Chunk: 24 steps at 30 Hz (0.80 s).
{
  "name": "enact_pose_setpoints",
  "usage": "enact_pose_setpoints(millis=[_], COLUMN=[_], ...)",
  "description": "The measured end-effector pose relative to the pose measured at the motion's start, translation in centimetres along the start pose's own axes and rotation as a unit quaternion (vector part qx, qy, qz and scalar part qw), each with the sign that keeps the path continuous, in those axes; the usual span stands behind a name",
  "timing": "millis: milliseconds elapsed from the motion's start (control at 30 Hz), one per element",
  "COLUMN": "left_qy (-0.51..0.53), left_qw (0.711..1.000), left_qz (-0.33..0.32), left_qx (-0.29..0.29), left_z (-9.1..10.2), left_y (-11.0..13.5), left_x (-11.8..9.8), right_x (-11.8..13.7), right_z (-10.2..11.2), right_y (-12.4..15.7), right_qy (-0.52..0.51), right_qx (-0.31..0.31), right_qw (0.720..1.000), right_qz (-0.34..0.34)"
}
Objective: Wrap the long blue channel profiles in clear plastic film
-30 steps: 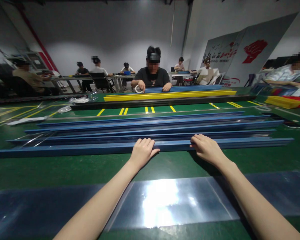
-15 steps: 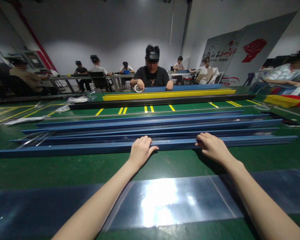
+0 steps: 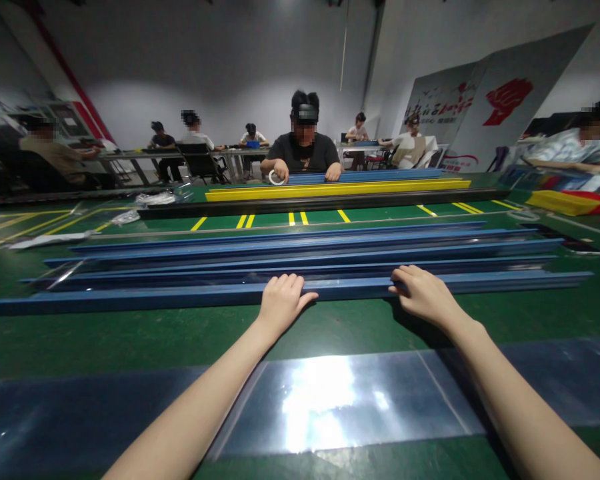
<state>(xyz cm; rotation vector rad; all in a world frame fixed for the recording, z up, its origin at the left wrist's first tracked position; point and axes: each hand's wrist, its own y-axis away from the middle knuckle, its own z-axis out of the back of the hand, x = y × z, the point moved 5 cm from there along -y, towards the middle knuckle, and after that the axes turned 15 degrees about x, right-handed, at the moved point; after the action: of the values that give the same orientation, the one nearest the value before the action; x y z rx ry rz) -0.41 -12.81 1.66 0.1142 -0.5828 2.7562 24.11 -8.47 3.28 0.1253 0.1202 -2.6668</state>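
A clear plastic strip is lying nearest you on the green table. Your left hand and right hand are curling their fingers over the nearest blue rail, gripping it; more blue rails are lying beyond.

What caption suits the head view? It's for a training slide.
Both hands, left hand and right hand, rest on the nearest blue strip.

Head camera looks forward and down, close over the table.
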Motion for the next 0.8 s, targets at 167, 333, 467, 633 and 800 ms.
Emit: enact_pose_setpoints(millis=[167, 333, 467, 633, 800], left_qy=[-0.022, -0.012, 0.010, 0.029, 0.001], left_qw=[1.000, 1.000, 0.999, 0.998, 0.998], left_qz=[-0.008, -0.015, -0.024, -0.034, -0.027], left_qx=[0.000, 0.016, 0.025, 0.042, 0.063], left_z=[0.0, 0.0, -0.1, -0.4, -0.3], left_y=[0.0, 0.0, -0.1, -0.2, -0.4], left_x=[-0.1, -0.2, 0.0, 0.1, 0.1], right_x=[0.8, 2.1, 3.2, 3.4, 3.2], right_z=[-0.3, -0.6, -0.6, -0.9, -0.8], right_y=[-0.1, -0.4, -0.8, -1.3, -1.4], right_qy=[0.041, 0.049, 0.027, -0.004, 0.002], right_qx=[-0.004, 0.004, 0.006, 0.031, 0.053], right_qw=[0.999, 0.999, 0.999, 0.999, 0.998], right_qz=[0.018, 0.023, 0.042, 0.018, -0.026])
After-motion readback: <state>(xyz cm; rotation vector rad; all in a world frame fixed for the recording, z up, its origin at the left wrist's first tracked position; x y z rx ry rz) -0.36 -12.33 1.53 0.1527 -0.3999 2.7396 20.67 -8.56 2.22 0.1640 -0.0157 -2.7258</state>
